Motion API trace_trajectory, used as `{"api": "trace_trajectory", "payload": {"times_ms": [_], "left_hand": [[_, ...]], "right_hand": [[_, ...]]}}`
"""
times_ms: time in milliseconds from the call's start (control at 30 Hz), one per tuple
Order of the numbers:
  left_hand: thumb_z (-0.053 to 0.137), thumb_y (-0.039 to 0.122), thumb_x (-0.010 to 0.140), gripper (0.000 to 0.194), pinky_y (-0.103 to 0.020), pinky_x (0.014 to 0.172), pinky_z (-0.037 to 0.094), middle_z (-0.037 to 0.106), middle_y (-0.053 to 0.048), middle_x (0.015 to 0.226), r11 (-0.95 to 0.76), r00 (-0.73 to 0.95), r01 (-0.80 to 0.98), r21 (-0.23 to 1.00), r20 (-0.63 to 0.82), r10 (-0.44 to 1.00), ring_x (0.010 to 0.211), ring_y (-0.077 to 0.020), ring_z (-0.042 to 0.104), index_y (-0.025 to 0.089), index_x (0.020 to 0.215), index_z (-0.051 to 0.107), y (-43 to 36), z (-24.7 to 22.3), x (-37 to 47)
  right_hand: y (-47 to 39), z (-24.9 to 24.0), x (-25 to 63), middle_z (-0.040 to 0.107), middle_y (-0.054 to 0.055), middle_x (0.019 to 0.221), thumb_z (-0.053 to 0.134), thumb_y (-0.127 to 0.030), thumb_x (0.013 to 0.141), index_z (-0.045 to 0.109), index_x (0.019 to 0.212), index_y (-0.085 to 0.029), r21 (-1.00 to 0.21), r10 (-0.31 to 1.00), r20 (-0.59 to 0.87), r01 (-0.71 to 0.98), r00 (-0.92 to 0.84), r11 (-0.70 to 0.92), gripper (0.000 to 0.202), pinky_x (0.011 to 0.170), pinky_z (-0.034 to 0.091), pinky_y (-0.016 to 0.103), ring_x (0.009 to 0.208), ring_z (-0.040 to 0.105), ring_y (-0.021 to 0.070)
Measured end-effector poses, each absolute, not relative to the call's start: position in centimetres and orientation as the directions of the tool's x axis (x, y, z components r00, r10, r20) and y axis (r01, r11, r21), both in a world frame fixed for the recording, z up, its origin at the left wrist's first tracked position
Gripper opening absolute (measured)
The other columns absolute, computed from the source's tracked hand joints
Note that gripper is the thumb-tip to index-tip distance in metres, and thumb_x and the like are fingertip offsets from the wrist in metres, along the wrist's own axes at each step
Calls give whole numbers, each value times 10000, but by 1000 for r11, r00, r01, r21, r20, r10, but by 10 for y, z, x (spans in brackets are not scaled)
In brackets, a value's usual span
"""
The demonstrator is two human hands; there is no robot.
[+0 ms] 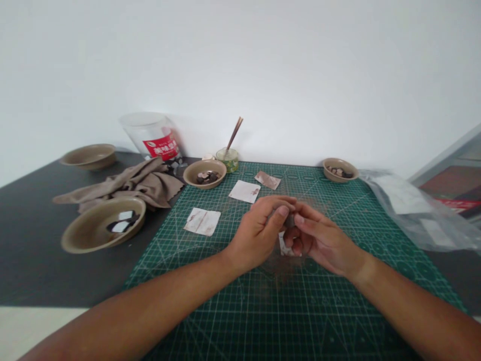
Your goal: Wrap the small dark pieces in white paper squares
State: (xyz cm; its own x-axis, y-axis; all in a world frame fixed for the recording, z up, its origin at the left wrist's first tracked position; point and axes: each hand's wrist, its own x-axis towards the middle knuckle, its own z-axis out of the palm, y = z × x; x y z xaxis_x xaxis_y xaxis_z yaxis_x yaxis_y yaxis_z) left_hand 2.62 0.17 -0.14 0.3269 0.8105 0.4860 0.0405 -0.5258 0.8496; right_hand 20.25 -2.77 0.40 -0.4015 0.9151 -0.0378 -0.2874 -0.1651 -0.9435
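My left hand (pixel 257 230) is closed around a small dark grey piece (pixel 288 219), with the thumb lying over it. Fingertips of my right hand (pixel 319 238) meet it from the other side, and its lower fingers are curled. Most of the piece is hidden by fingers, so its shape and kind do not show. Both hands are above the green cutting mat (pixel 263 311). Just below them a stained white square (pixel 284 245) lies partly covered by my right fingers. Brown dust marks the mat around it.
More stained squares (pixel 203 221) lie on the mat. Behind are a bowl of dark and pale pieces (pixel 205 183), a green jar (pixel 232 161) with sticks, and another bowl (pixel 339 178). Left are a cloth (pixel 139 185), a tipped plastic tub (pixel 150 135) and bowls. A plastic bag (pixel 398 200) lies right.
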Motion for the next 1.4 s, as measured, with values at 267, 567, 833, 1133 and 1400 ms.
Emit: {"api": "trace_trajectory", "payload": {"times_ms": [267, 567, 833, 1133, 1400], "left_hand": [[629, 185, 768, 325, -603, 1196, 230, 592, -80, 1422, -614, 540, 556, 560, 318, 779, 1430, -357, 396, 211, 1091, 666, 12, -2, 16], [661, 317, 754, 398, -631, 1210, 172, 477, -122, 1510, -720, 704, 605, 340, 194, 684, 1484, -416, 267, 191, 1128, 609, 3, -9, 11], [638, 357, 780, 432, -626, 1218, 156, 449, -143, 1528, -740, 722, 599, 306, 193, 664, 1487, -426, 250, 169, 1166, 585, 5, -10, 8], [598, 437, 859, 407, -614, 1226, 172, 426, -155, 1542, -749, 746, 595, 293, 145, 650, 1493, -421, 247, 155, 1152, 575, 5, -9, 4], [564, 447, 898, 406, -604, 1235, 178, 386, -149, 1571, -726, 748, 615, 308, 62, 661, 1505, -414, 233, 153, 1178, 549, 9, -8, 3]], "right_hand": [[-10, 14, 228, 710, 55, 968, 562, -302, 985, 699, 1044, -227, -550, 844, 252, 648, -473, 527, 168, 802, 455, 364, 882, 625, 211], [-23, -6, 217, 686, 83, 948, 570, -264, 961, 628, 1035, -191, -322, 816, 107, 756, -568, 569, 119, 710, 428, 346, 837, 619, 224], [-21, 8, 222, 613, 82, 1043, 533, -180, 958, 598, 1052, -194, -328, 752, 28, 705, -658, 629, 115, 783, 467, 371, 915, 596, 220], [-17, 7, 224, 621, 66, 1041, 503, -166, 994, 636, 1003, -187, -394, 719, 3, 661, -695, 639, 135, 827, 484, 353, 930, 594, 197], [-18, 7, 226, 628, 32, 966, 501, -183, 1007, 632, 954, -187, -365, 724, -24, 680, -690, 636, 141, 760, 461, 305, 841, 599, 164]]}}
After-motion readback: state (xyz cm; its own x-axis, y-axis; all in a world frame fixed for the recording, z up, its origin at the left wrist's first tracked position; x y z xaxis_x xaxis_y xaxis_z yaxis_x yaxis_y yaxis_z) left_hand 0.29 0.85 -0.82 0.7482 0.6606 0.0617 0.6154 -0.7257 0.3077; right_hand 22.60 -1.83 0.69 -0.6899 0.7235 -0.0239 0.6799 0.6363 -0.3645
